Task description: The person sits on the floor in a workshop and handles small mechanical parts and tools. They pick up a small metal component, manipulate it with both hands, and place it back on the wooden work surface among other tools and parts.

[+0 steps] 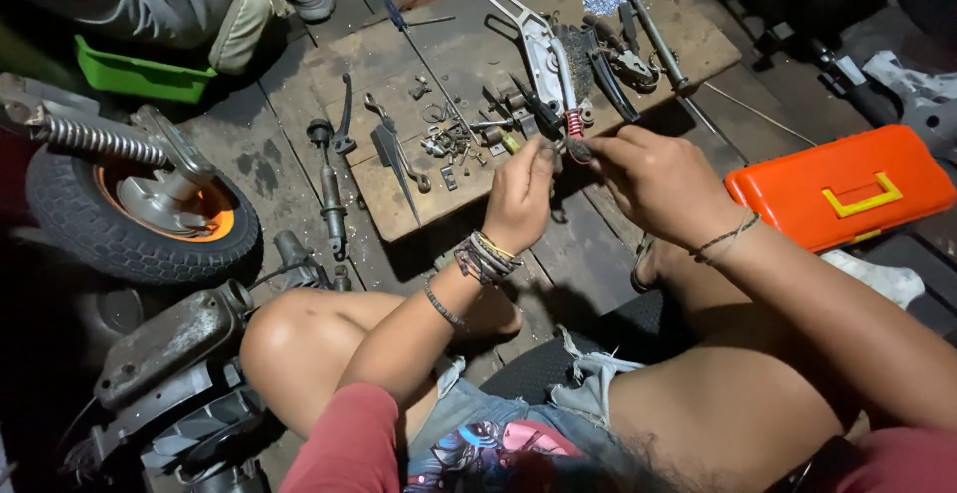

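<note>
My left hand (518, 197), with several bracelets on the wrist, pinches a small dark metal part at its fingertips. My right hand (658, 179) meets it from the right, gripping pliers with red and white handles (570, 122) whose dark jaws point up and left. Both hands hover over the near edge of a worn wooden board (469, 49) strewn with small nuts, bolts and brackets (449, 139). What exactly sits between the fingertips is too small to tell.
On the board lie a white metal bracket (528, 34), a screwdriver (414, 39), wrenches (394, 144) and rods (658, 39). An orange toolbox (842, 189) sits right. A small wheel with spring (140, 204) and engine parts (174, 353) lie left. A green tray (140, 74) and another person's leg are top left.
</note>
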